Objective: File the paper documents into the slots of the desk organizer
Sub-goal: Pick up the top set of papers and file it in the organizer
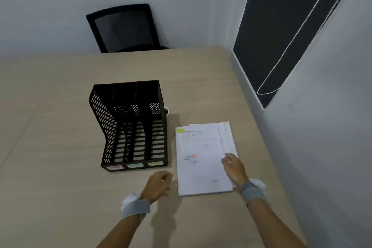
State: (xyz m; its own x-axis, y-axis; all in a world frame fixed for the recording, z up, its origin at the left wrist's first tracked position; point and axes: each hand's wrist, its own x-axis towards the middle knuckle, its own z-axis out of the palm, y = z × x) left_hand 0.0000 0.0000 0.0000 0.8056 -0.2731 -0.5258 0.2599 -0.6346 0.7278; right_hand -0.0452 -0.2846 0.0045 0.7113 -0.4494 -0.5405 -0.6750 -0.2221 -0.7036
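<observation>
Paper stack flat on bench, organizer slots empty

Paper documents (201, 159) lie in a loose stack on the wooden bench (60, 127), just right of the black desk organizer (130, 127) and apart from it. The stack's long axis runs away from the person, the printed header at the far end; lower sheets fan out toward the right at the far corner. The organizer stands upright with three slots, their open fronts and coloured labels facing the person, its long axis parallel to the stack. No paper shows in any slot.

The right hand (234, 167) rests on the stack's right edge, fingers spread flat, gripping nothing. The left hand (159, 185) hovers just left of the stack's near corner, fingers loosely curled and empty. Both wrists carry grey bands. A black chair (124, 28) stands beyond the bench.
</observation>
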